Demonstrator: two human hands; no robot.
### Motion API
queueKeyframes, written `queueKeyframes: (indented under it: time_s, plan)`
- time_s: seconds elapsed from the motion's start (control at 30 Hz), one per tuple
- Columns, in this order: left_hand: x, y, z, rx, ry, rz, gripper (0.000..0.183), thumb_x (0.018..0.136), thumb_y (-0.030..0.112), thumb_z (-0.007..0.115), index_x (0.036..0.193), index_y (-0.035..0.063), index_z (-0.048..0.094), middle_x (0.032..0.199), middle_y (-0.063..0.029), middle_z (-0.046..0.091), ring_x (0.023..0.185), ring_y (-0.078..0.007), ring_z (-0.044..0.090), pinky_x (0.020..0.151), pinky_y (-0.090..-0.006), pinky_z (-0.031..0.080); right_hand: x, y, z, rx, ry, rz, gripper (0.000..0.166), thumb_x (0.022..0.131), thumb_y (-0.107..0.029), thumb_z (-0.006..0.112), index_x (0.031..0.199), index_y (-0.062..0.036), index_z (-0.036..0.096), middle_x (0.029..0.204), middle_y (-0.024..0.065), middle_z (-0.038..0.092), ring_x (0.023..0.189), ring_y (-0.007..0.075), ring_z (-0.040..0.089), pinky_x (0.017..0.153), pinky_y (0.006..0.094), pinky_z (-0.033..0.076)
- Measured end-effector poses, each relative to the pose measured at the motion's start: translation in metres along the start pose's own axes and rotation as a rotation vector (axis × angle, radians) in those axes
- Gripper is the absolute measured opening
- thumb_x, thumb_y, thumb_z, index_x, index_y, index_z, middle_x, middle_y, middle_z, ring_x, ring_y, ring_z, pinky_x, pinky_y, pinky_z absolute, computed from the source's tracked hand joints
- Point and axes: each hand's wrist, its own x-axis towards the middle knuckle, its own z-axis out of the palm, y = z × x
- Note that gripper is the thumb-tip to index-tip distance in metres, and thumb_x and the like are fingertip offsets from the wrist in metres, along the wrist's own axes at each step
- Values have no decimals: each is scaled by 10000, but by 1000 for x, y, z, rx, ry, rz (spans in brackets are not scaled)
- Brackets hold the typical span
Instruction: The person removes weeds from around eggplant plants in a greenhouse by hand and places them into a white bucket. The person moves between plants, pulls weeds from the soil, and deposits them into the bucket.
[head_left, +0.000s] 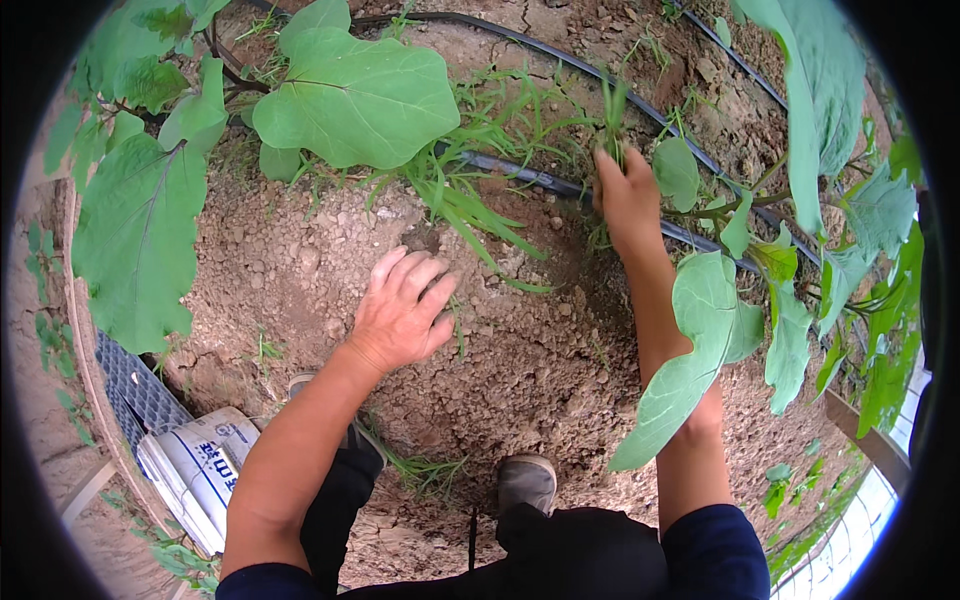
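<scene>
My right hand (630, 191) is closed around a tuft of green grass (613, 112), whose blades stick up past the fingers. It is just above a black drip irrigation hose (525, 174). My left hand (405, 307) is held palm down over the dry, crumbly soil (277, 240); its fingers are slightly apart and hold nothing. Whether it touches the ground I cannot tell. Between the two hands, a clump of long-bladed grass (465, 202) leans over the soil. Finer grass (510, 120) grows along the hose.
Broad eggplant leaves (360, 101) overhang the upper left. On the right, another eggplant leaf (686, 352) partly covers my right forearm. A second black hose (540, 46) curves across the top. A white container (199, 465) bearing writing lies lower left. My shoes (526, 481) stand on the soil.
</scene>
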Motion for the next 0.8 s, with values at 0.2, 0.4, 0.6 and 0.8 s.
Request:
queueKeyframes:
  time_s: [0.2,0.4,0.6,0.8]
  plan:
    - [26,21,-18,-126,23,26,434,709,131,707,1116,33,592,1122,-109,549,1080,-319,515,945,-491,379,-90,-25,-37,-366,-719,-670,188,914,-178,619,1003,-13,606,795,84,597,709,238,586,647,324,478]
    - [87,43,2,-278,125,86,261,737,46,695,984,-2,622,992,-119,604,934,-301,581,821,-401,467,6,1,-16,-640,-33,-683,161,857,-81,617,997,-2,617,946,186,587,876,397,588,773,441,485]
    - [97,44,29,-360,128,12,209,750,56,695,947,11,644,976,-121,628,930,-301,600,839,-415,473,71,40,-3,-871,-54,-632,177,845,-104,633,1005,-28,634,930,184,583,881,389,596,789,451,497]
    - [89,43,34,-353,84,-21,209,738,58,699,938,16,657,937,-130,649,932,-312,620,865,-417,481,80,50,-4,-925,-116,-726,72,865,-89,571,892,-24,589,920,180,570,883,375,596,777,448,505]
